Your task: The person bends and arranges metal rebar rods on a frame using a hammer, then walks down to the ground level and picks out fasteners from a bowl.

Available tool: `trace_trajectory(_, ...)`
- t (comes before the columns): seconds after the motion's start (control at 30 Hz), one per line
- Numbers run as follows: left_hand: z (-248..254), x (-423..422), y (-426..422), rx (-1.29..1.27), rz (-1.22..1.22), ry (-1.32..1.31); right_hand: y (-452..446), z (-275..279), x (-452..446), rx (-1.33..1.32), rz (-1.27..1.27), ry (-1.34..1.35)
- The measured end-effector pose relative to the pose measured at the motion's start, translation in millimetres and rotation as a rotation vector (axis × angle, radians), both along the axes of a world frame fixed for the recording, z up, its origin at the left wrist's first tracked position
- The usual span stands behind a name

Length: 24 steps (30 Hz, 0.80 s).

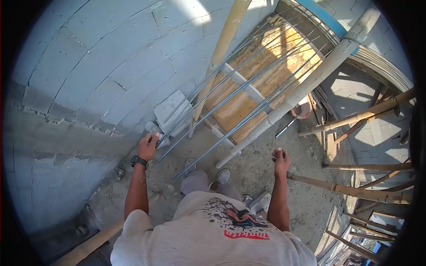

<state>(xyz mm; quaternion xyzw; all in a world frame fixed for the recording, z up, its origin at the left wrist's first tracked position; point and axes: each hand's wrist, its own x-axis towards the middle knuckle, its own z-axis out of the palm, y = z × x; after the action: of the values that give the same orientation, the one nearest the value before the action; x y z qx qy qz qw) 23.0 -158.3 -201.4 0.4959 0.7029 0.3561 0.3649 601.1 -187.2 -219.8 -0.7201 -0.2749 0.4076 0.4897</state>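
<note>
Several long grey metal rods (pixel 242 87) slant from the top right down to near my feet, lying over a wooden board (pixel 239 106). At their lower left ends is my left hand (pixel 148 146), its fingers closed near a rod end; whether it grips the rod is too small to tell. A dark watch sits on that wrist. My right hand (pixel 281 160) hangs over the concrete floor, right of the rods and apart from them, with its fingers curled together. Anything inside its fingers is hidden.
A block wall (pixel 111 66) rises on the left. A thick bamboo pole (pixel 306 88) crosses beside the board. More bamboo poles (pixel 350 190) reach in from the right. A reddish bucket (pixel 301 108) and a white cup (pixel 150 126) stand on the floor (pixel 306 199).
</note>
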Motion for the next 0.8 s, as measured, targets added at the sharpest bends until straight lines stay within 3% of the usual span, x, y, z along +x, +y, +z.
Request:
trace_trajectory(0.23, 26, 1, -22, -0.026, 0.155, 0.076, 100, 138, 5, 0.408, 0.014, -0.049)
trace_trajectory(0.37, 12, -16, -41, 0.064, 0.254, 0.090, 141, 185, -11, 0.588, 0.041, -0.184)
trace_trajectory(0.57, 19, -43, -75, 0.144, 0.499, 0.041, 190, 198, -2, 0.615, 0.005, -0.189)
trace_trajectory(0.63, -23, -62, -96, 0.185, 0.661, -0.047, 203, 205, 2, 0.616, 0.020, -0.172)
trace_trajectory(0.8, -90, -55, -158, -0.163, 0.962, -0.496, 231, 198, 21, 0.627, 0.195, -0.138)
